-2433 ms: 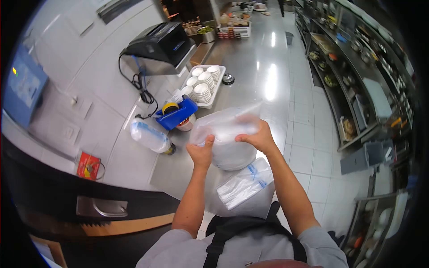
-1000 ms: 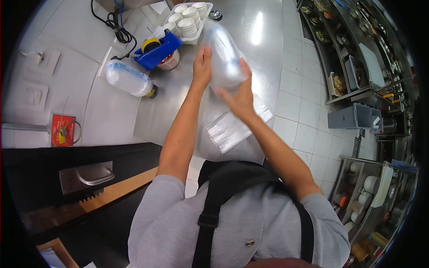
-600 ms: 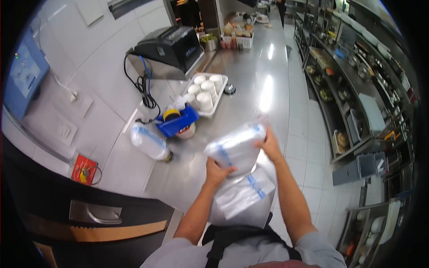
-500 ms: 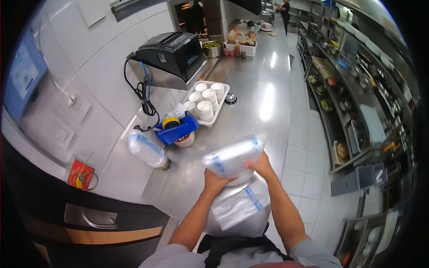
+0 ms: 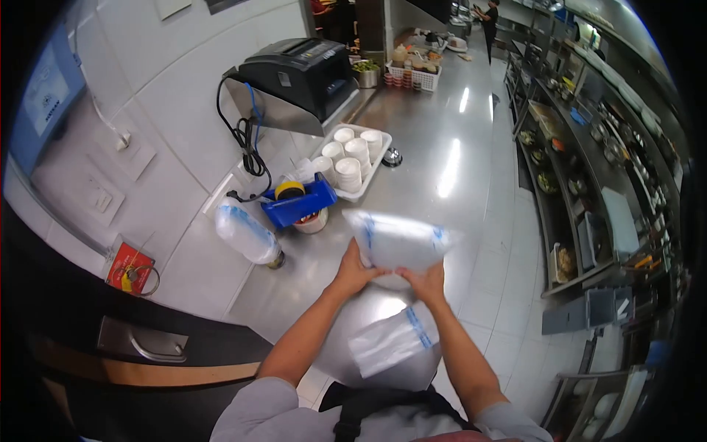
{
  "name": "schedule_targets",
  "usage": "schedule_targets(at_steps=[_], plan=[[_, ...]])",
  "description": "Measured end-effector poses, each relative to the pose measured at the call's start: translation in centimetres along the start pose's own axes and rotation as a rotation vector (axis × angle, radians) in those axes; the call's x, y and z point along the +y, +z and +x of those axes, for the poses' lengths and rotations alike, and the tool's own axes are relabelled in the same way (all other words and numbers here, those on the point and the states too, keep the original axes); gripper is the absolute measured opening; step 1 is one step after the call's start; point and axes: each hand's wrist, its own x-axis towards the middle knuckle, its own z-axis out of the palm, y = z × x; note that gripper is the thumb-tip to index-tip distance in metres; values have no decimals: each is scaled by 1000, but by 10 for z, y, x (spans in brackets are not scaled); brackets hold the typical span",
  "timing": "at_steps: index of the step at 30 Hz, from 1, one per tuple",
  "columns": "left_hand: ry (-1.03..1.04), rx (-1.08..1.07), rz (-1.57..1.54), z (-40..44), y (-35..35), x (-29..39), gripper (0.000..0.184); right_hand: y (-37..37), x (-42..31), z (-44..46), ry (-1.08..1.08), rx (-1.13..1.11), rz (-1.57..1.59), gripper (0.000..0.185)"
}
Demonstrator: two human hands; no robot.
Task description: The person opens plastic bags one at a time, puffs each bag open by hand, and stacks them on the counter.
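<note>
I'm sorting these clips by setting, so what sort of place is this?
Most likely a restaurant kitchen: a long steel counter, a white tray of stacked cups, and metal shelving holding food.

Thin, see-through plastic on the held bag (image 5: 405, 241), smooth and catching the light in a bright sheen, and there's the same slick film on the flat bag (image 5: 389, 343)! Underneath, the counter (image 5: 420, 129), smooth metal, shining in long white streaks. Across to the tray (image 5: 378, 168), pale plastic, its cups (image 5: 348, 175) white and dull, paper or plastic, too small here to say. Alongside, the blue holder (image 5: 303, 206), hard plastic, softly glossy; the bell (image 5: 392, 156), polished metal, really gleaming! The printer (image 5: 294, 70), black plastic; the door handle (image 5: 158, 349), bare metal; the sleeve (image 5: 254, 409), matt grey cloth.
</note>
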Motion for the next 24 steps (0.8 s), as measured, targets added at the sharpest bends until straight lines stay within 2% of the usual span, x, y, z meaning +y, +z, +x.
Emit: schedule_targets(at_steps=[1,2,4,5,8,10,11,15,18,19,22,24], plan=[[26,79,110,-11,5,-4,96,-15,-6,0,-37,-99,-35,101],[56,160,221,-20,7,1,98,-26,0,-16,-89,-84,-100,103],[72,117,310,-75,9,10,90,-47,16,-45,-208,-45,-230,107],[121,91,412,-109,13,9,89,-63,18,-70,-147,-108,-220,103],[-5,-185,741,-211,38,25,81,-70,39,-154,-150,-326,-570,92],[-35,-330,922,-242,60,12,75,-65,34,-173,-137,-286,-539,88],[-64,-252,854,-242,64,9,65,-63,31,-181,-131,-267,-524,86],[-161,-200,916,-223,73,18,60,-65,34,-179,-111,-215,-453,79],[-135,-84,961,-214,79,25,59,-81,44,-177,-80,-130,-217,78],[-128,-33,878,-213,83,30,59,-92,44,-179,-76,-75,-192,74],[-107,5,908,-224,93,16,61,-109,98,-205,13,157,-64,70],[-88,40,909,-231,96,8,61,-126,164,-244,97,182,-92,66]])
